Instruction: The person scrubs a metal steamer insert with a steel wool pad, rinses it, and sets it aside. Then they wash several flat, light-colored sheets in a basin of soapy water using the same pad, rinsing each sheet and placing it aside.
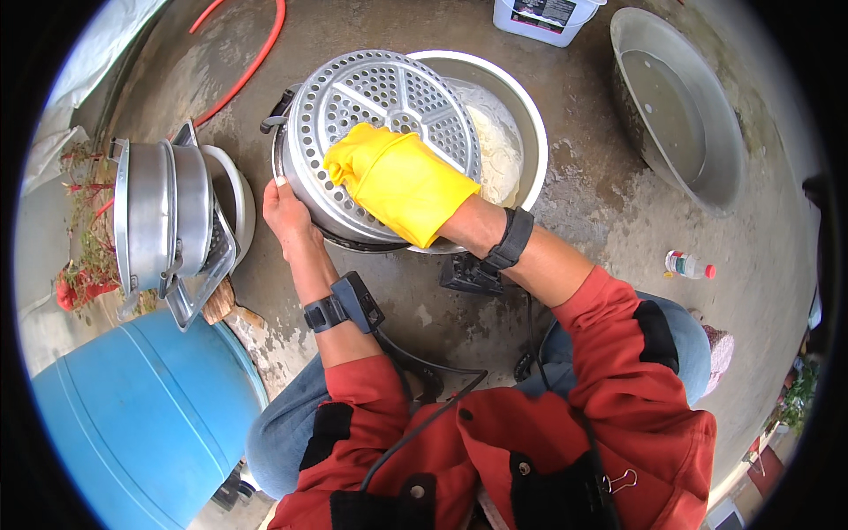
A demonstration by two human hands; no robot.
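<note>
My bare left hand (289, 217) grips the rim of a metal steamer pot section (331, 215) at its lower left side. Above it lies its perforated metal plate (411, 86), tilted over a wide metal basin (535, 142). My right hand (397, 179), in a yellow rubber glove, presses on the perforated face; its fingers are bunched and what they hold, if anything, is hidden. Pale, foamy liquid (493, 146) fills part of the basin, showing right of the plate. A black side handle (278, 111) sticks out at the pot's upper left.
Stacked metal steamer pots (149, 205) stand at the left, above a blue plastic barrel (146, 411). A red hose (255, 63) curves over the wet concrete. At the right are a large metal tub (669, 119) and a plastic bottle (689, 264); a white bucket (543, 20) stands at the top.
</note>
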